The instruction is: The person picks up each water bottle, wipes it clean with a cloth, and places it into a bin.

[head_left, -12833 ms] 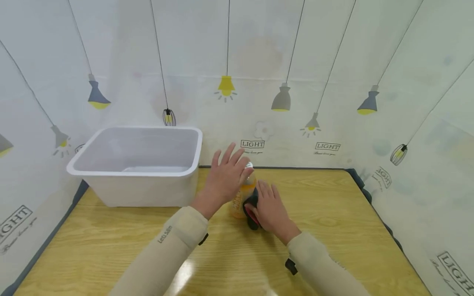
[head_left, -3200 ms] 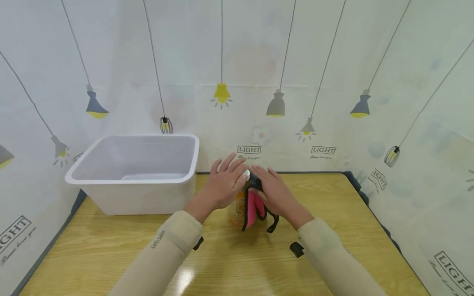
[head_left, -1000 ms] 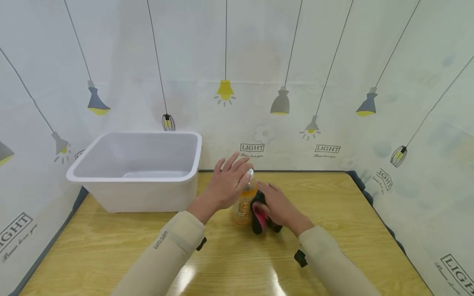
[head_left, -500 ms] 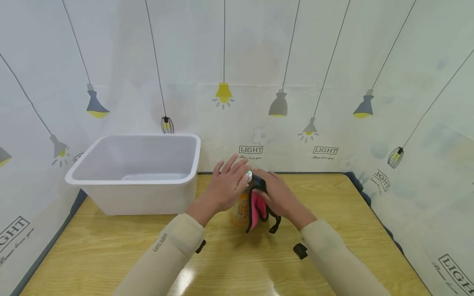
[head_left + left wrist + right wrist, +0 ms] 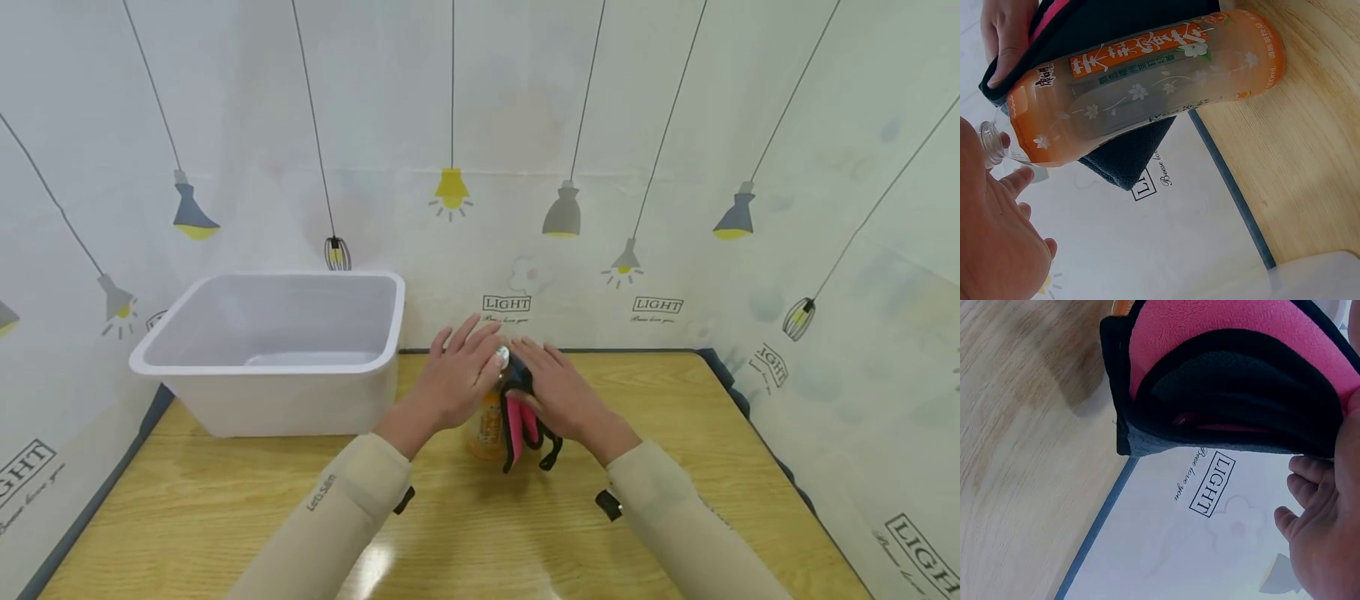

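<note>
A clear plastic drink bottle (image 5: 490, 421) with an orange flowered label (image 5: 1141, 87) stands upright on the table. My left hand (image 5: 453, 383) holds it at the neck, thumb and fingers around the top, as the left wrist view shows. On the bottle's right side, my right hand (image 5: 562, 396) grips a folded cloth (image 5: 517, 421), dark on one face and pink on the other with a black edge. The cloth (image 5: 1125, 159) lies along the bottle behind the label, its pink side (image 5: 1210, 325) facing my right wrist. The right fingertips are near the bottle's top.
A white plastic tub (image 5: 363, 404) stands on the left of the wooden table (image 5: 480, 542), its rim well above the tabletop. Behind the table and at both sides rise pale walls (image 5: 510, 242) printed with hanging lamps.
Over the last second my right hand has moved the cloth up the bottle from its lower side to near the top. Earlier frames show it both low and high. The left hand keeps its hold.
</note>
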Action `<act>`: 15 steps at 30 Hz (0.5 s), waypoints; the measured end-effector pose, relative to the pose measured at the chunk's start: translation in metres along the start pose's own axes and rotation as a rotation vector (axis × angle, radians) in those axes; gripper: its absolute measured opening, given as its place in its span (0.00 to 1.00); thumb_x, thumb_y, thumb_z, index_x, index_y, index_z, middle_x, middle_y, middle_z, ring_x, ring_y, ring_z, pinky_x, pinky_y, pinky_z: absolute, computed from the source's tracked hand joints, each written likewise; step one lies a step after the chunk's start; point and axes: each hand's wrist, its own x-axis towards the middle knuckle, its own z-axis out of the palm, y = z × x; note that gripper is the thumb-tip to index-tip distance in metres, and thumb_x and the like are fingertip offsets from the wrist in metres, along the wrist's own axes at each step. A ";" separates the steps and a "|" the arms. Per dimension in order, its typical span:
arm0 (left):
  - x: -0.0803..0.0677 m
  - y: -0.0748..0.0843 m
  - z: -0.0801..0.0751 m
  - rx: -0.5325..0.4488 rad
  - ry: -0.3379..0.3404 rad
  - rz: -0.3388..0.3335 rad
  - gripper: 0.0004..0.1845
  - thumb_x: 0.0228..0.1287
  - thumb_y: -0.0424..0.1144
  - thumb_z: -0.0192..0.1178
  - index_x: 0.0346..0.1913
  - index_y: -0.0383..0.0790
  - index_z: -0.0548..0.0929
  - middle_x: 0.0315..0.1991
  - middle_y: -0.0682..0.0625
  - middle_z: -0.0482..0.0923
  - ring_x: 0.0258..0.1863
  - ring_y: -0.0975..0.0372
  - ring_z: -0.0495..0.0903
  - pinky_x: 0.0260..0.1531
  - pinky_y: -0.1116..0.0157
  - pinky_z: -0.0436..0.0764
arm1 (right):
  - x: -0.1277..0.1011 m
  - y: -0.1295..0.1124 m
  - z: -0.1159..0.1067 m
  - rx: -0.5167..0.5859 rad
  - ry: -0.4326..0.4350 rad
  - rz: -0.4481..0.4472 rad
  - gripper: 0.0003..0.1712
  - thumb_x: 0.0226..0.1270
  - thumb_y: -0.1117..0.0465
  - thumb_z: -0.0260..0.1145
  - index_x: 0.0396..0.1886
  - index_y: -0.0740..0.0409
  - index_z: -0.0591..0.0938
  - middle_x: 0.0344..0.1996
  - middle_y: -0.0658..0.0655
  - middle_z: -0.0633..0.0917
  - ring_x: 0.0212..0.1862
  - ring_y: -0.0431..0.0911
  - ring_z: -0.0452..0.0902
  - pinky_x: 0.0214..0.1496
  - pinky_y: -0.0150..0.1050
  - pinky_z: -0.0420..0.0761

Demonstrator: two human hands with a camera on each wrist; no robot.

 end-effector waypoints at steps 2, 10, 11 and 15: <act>0.000 0.000 0.000 0.001 0.001 0.001 0.29 0.78 0.55 0.24 0.73 0.53 0.62 0.78 0.53 0.52 0.80 0.55 0.40 0.74 0.44 0.44 | -0.001 0.001 0.001 0.018 -0.008 0.001 0.38 0.76 0.46 0.52 0.76 0.61 0.56 0.76 0.60 0.60 0.78 0.54 0.51 0.78 0.54 0.51; 0.000 0.000 0.001 -0.019 0.018 0.003 0.29 0.78 0.56 0.23 0.71 0.53 0.64 0.78 0.55 0.53 0.80 0.54 0.41 0.74 0.44 0.45 | -0.006 0.009 0.021 0.050 -0.056 0.010 0.38 0.75 0.47 0.54 0.76 0.60 0.57 0.75 0.60 0.61 0.77 0.55 0.53 0.77 0.56 0.52; 0.000 0.000 0.001 -0.025 0.017 0.000 0.29 0.78 0.56 0.23 0.71 0.54 0.65 0.78 0.55 0.53 0.80 0.55 0.41 0.74 0.44 0.45 | -0.007 0.010 0.025 0.038 -0.067 0.008 0.38 0.75 0.47 0.54 0.76 0.61 0.57 0.75 0.60 0.61 0.77 0.55 0.54 0.77 0.56 0.53; 0.000 0.001 0.000 -0.046 0.005 -0.009 0.28 0.78 0.56 0.24 0.71 0.54 0.64 0.78 0.55 0.52 0.80 0.57 0.39 0.74 0.45 0.43 | -0.009 0.011 0.043 0.040 -0.100 0.004 0.36 0.75 0.46 0.54 0.74 0.60 0.61 0.75 0.60 0.62 0.77 0.56 0.54 0.76 0.57 0.54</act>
